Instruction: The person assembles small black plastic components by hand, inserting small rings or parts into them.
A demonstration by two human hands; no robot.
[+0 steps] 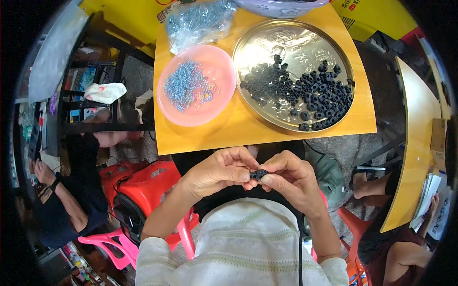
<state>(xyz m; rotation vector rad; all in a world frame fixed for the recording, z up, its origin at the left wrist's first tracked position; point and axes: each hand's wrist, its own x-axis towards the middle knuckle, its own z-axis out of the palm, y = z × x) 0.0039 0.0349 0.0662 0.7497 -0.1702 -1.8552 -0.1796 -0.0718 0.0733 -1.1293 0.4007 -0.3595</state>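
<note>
My left hand and my right hand meet in front of my body, just off the near edge of the table. Between their fingertips they pinch a small black ridged part from both sides. Beyond it, a round gold metal tray holds many black knobbly parts on its right. Smaller black pieces lie heaped on the tray's left. Beside the tray stands a pink plate with a pile of tiny light-blue translucent pieces.
The yellow table also bears a clear plastic bag of bluish pieces and a lilac basin at the far side. Red stools stand at my left. Other people sit at both sides, and another table is at right.
</note>
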